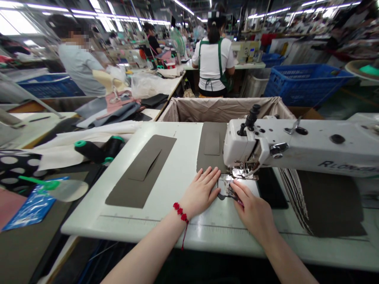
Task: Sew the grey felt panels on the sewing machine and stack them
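Observation:
My left hand lies flat with fingers stretched out on a grey-brown fabric piece just left of the presser foot of a white sewing machine. My right hand is closed in a pinch on a small dark tool with a pink handle, its tip at the needle plate. A red bead bracelet is on my left wrist. A second grey-brown fabric piece with a pocket flap lies to the left on the white table.
Black thread cones with green ends lie at the table's left edge. A cloth-lined bin stands behind the table. More grey fabric lies at the right. Blue crates and other workers, one in a green apron, are behind.

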Demonstrator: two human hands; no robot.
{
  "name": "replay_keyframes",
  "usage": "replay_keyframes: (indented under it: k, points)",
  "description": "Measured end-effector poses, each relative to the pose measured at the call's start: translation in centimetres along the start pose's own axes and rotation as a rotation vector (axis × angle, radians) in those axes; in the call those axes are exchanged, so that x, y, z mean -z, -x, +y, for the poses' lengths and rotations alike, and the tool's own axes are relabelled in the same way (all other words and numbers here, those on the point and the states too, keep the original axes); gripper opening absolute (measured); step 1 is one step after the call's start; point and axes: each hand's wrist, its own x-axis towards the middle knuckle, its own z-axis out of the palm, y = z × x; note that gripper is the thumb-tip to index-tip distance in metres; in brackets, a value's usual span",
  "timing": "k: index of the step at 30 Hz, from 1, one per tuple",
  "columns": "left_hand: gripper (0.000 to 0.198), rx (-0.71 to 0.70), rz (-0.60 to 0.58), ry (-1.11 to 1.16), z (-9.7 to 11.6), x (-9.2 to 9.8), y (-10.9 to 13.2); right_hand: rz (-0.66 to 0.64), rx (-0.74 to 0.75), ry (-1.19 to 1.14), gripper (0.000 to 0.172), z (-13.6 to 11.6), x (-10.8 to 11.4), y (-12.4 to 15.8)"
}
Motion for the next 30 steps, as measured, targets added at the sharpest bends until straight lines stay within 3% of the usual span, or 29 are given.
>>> replay_keyframes:
  k: [16, 30]
  points:
    - [0.049, 0.003, 0.027, 0.06, 0.14, 0.27, 0.02, 0.019, -0.005, -0.003, 0.043, -0.2, 0.04, 0.12]
    - [0.06, 0.045, 0.038, -0.006, 0.64, -0.06, 0.17, 0.064, -0.008, 0.007, 0.043, -0.84, 0.63, 0.46]
